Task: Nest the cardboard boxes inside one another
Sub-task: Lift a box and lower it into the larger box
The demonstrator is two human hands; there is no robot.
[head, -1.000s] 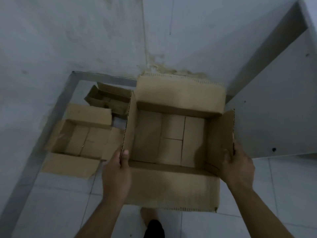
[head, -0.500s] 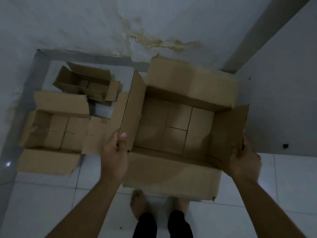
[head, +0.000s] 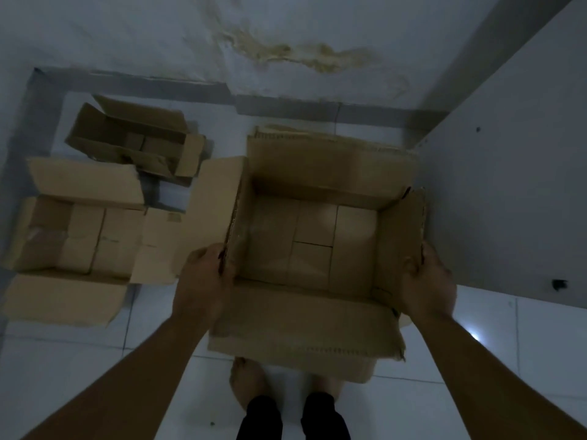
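Since the earlier frames the large cardboard box (head: 313,246) has been carried rightward and nearer to the person, and more tiled floor is now seen between it and the wall; both grips have been kept on its side flaps throughout.

Head view: the large box is held open-topped in front of the person, its four flaps spread outward and its bottom panels visible inside. The left hand (head: 203,281) is clamped on the near end of the left side flap, thumb on the inner face and fingers wrapped behind it. The right hand (head: 427,281) is closed on the near end of the right side flap in the same manner. Whether the box rests on the floor or is lifted clear of it cannot be told. Its near flap hangs over the person's bare feet (head: 247,381), which are partly hidden by it.

To the left, a medium box (head: 84,239) lies open on the white tiled floor (head: 95,369), its flaps spread flat; its right flap lies just beside the large box's left flap. Behind the medium box a small box (head: 133,142) sits open and turned at an angle, close to the grey skirting at the foot of the wall. A stained wall (head: 286,52) is seen behind, and a grey panel (head: 508,201) stands to the right of the large box.
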